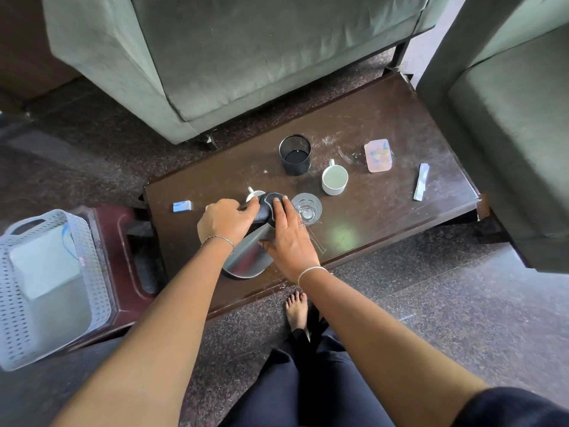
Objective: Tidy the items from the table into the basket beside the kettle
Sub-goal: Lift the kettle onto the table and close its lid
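A steel kettle [246,257] with a black lid stands near the front edge of the dark wooden table [385,124]. My left hand [226,221] grips its black handle at the top. My right hand [289,238] lies flat on the lid and side, fingers spread. Behind the kettle a white cup [254,195] is mostly hidden. A clear glass [308,209] stands just right of the lid. Further back are a white mug [335,179], a black mesh pen cup [295,155], a pink coaster [378,156], a small blue box [182,206] and a white sachet [421,181]. The grey perforated basket [92,272] sits left on a maroon stool.
A white box [46,266] lies inside the basket. The maroon stool [129,238] touches the table's left end. A green sofa [246,57] stands behind the table, and a second green seat [508,134] is on the right. My bare foot [297,309] is on the speckled floor.
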